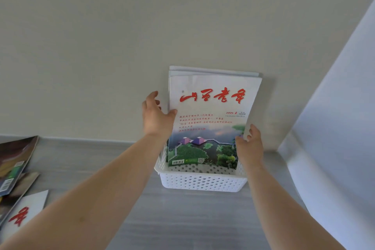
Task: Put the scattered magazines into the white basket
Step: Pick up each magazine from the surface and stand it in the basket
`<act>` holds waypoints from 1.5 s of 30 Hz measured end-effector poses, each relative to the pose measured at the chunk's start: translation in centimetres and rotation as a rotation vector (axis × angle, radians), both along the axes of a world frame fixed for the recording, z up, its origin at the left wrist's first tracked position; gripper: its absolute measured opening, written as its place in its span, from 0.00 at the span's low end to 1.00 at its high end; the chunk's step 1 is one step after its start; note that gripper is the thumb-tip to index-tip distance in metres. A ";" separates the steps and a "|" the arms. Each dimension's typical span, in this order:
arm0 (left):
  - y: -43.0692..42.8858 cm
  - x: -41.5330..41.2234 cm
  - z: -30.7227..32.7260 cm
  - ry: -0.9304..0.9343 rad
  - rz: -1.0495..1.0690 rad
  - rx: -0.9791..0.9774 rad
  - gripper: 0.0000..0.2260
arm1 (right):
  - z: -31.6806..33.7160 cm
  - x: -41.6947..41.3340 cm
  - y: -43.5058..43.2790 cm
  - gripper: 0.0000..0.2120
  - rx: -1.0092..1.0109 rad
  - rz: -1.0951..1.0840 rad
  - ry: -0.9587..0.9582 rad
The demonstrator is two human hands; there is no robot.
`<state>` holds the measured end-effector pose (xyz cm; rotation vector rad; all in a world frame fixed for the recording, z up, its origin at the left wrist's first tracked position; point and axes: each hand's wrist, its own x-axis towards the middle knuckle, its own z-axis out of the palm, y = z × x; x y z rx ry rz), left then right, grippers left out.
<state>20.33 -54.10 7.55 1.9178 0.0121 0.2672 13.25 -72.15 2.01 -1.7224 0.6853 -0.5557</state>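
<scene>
A white perforated basket (pixel 203 181) stands on the grey table against the wall. Upright in it is a magazine (pixel 211 107) with red calligraphy and a green landscape on its cover, and more magazines (pixel 213 72) stand behind it against the wall. My left hand (pixel 157 116) grips the front magazine's left edge, thumb on the cover. On the lower right edge of that magazine my right hand (pixel 249 144) pinches the cover. Other magazines lie at the left: a dark-covered one (pixel 14 160) and a white one with a red character (pixel 24 211).
The grey tabletop (pixel 182 219) runs along a pale wall (pixel 142 36). A white panel (pixel 341 128) slants in from the right beside the basket. The scattered magazines overlap one another at the table's left edge, partly cut off by the frame.
</scene>
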 end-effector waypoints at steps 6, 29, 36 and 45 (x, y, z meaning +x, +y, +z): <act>-0.5 1.0 -1.8 0.168 -0.164 0.120 0.24 | 0.1 1.3 0.1 0.20 0.086 0.097 -0.067; -0.2 1.6 -4.0 0.219 -0.270 0.292 0.19 | -0.8 2.0 0.7 0.24 0.039 0.099 -0.038; 2.4 -0.2 -4.7 0.274 -0.217 0.295 0.23 | -0.4 -0.5 1.2 0.26 0.031 0.005 0.038; 13.8 -8.8 -6.2 0.205 -0.109 0.114 0.11 | 1.1 -5.2 7.7 0.18 -0.191 0.002 0.047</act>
